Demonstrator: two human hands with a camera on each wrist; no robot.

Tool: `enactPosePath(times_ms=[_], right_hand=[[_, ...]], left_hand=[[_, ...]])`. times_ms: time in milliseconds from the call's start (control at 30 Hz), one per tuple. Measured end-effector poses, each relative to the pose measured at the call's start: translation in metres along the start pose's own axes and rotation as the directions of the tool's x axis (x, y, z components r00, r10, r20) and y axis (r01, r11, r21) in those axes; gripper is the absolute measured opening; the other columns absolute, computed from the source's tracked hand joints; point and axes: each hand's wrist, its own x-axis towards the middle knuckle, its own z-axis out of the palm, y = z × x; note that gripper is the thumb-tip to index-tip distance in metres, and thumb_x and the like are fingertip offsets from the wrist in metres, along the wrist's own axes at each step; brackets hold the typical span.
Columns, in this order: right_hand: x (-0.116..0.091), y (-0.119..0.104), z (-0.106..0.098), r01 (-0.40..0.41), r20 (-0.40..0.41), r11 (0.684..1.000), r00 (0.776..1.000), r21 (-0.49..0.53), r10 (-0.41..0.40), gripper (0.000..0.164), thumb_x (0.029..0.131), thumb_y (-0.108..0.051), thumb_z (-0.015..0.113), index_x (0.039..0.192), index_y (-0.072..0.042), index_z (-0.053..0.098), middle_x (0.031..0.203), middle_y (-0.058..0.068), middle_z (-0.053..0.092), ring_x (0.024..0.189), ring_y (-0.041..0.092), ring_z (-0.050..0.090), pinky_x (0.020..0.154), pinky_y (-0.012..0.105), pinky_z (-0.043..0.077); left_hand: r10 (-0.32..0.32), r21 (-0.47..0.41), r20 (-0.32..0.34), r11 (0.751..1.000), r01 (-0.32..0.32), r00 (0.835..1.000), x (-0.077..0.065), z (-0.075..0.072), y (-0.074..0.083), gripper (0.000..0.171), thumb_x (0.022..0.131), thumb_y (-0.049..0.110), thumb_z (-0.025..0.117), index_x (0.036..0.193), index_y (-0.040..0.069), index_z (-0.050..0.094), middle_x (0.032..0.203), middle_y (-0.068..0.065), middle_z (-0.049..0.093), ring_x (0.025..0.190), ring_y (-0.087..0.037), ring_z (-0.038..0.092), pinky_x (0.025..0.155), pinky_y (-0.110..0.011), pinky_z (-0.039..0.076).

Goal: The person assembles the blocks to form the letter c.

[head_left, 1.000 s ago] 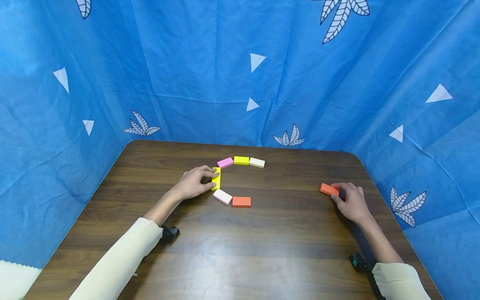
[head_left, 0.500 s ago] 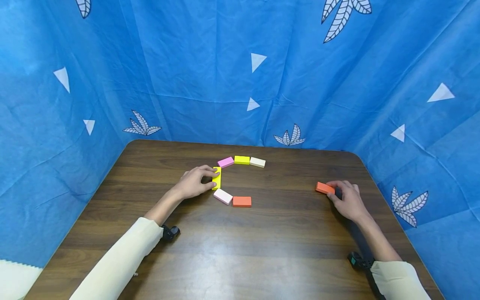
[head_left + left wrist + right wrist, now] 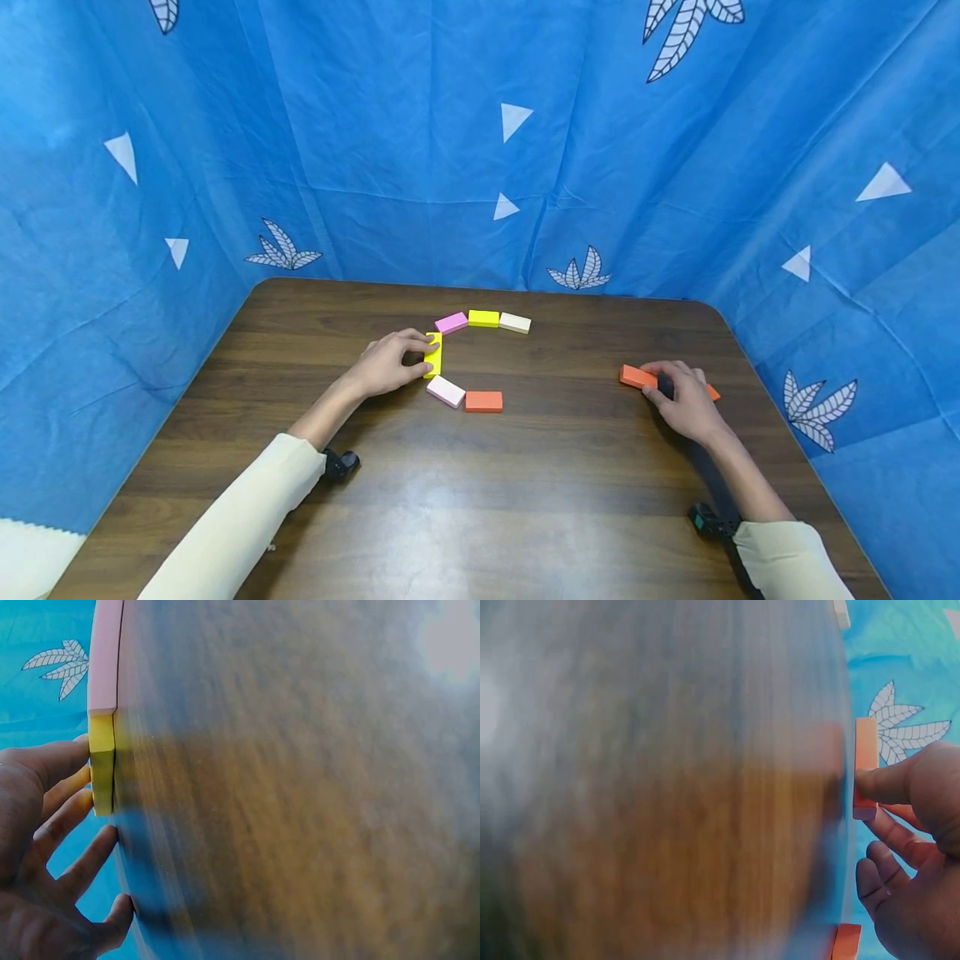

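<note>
My left hand pinches a yellow block lengthwise, its thumb at the near end and fingertips at the far end. That block lies flat between a pink block and a pale pink block. An orange block sits to the right of the pale pink one. Over at the right, my right hand pinches another orange block between thumb and fingers; the right wrist view shows this orange block just off the tabletop. Partly hidden behind that hand is one more orange block.
A yellow block and a cream block continue the curved row at the back. The brown wooden table ends at a blue patterned curtain behind and on both sides.
My right hand has moved left with the orange block, uncovering part of another orange block behind it. The left hand stays in place on the yellow block.
</note>
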Motion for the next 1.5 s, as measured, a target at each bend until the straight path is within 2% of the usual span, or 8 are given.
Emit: enactPosePath(times_ms=[300, 600, 933, 1167, 1500], right_hand=[[0.003, -0.009, 0.004, -0.030, 0.051, 0.999, 0.998, 0.029, 0.028, 0.034, 0.105, -0.008, 0.068, 0.138, -0.001, 0.065, 0.139, 0.029, 0.061, 0.114, 0.041, 0.046, 0.091, 0.052, 0.035], [0.005, -0.015, 0.011, -0.026, 0.067, 0.999, 0.997, 0.024, 0.024, 0.033, 0.104, -0.007, 0.069, 0.137, -0.001, 0.066, 0.137, 0.028, 0.062, 0.108, 0.036, 0.041, 0.082, 0.045, 0.028], [0.009, -0.026, 0.017, -0.004, 0.078, 1.000, 0.997, 0.013, 0.003, 0.034, 0.105, -0.008, 0.069, 0.138, -0.004, 0.065, 0.140, 0.026, 0.061, 0.110, 0.035, 0.042, 0.084, 0.044, 0.033], [0.009, -0.032, 0.022, 0.005, 0.084, 1.000, 0.996, 0.018, -0.006, 0.034, 0.105, -0.008, 0.068, 0.138, -0.004, 0.065, 0.139, 0.025, 0.062, 0.113, 0.036, 0.046, 0.090, 0.049, 0.039], [0.008, -0.039, 0.027, 0.004, 0.109, 1.000, 0.994, 0.014, -0.005, 0.033, 0.105, -0.008, 0.068, 0.138, -0.005, 0.065, 0.140, 0.023, 0.062, 0.111, 0.034, 0.045, 0.088, 0.046, 0.038]], left_hand=[[-0.001, -0.003, -0.001, 1.000, 0.001, 1.000, 0.000, 0.001, 0.000, 0.043, 0.100, 0.031, 0.077, 0.141, 0.018, 0.074, 0.149, -0.004, 0.067, 0.143, -0.032, 0.061, 0.113, -0.069, 0.042], [0.000, 0.002, -0.001, 1.000, 0.000, 1.000, -0.001, 0.003, -0.001, 0.043, 0.100, 0.031, 0.077, 0.141, 0.018, 0.074, 0.149, -0.004, 0.067, 0.144, -0.032, 0.060, 0.115, -0.069, 0.040], [-0.003, -0.002, -0.002, 1.000, 0.003, 1.000, -0.001, 0.002, 0.000, 0.043, 0.100, 0.032, 0.077, 0.141, 0.019, 0.073, 0.150, -0.004, 0.067, 0.144, -0.033, 0.060, 0.115, -0.070, 0.039], [0.009, 0.003, -0.006, 1.000, -0.009, 1.000, 0.000, 0.002, -0.002, 0.043, 0.100, 0.031, 0.077, 0.141, 0.018, 0.074, 0.150, -0.003, 0.067, 0.144, -0.032, 0.060, 0.114, -0.070, 0.040], [0.007, 0.005, -0.001, 1.000, -0.007, 1.000, 0.000, 0.000, -0.002, 0.043, 0.100, 0.032, 0.077, 0.141, 0.018, 0.074, 0.150, -0.004, 0.067, 0.144, -0.033, 0.060, 0.114, -0.069, 0.041]])
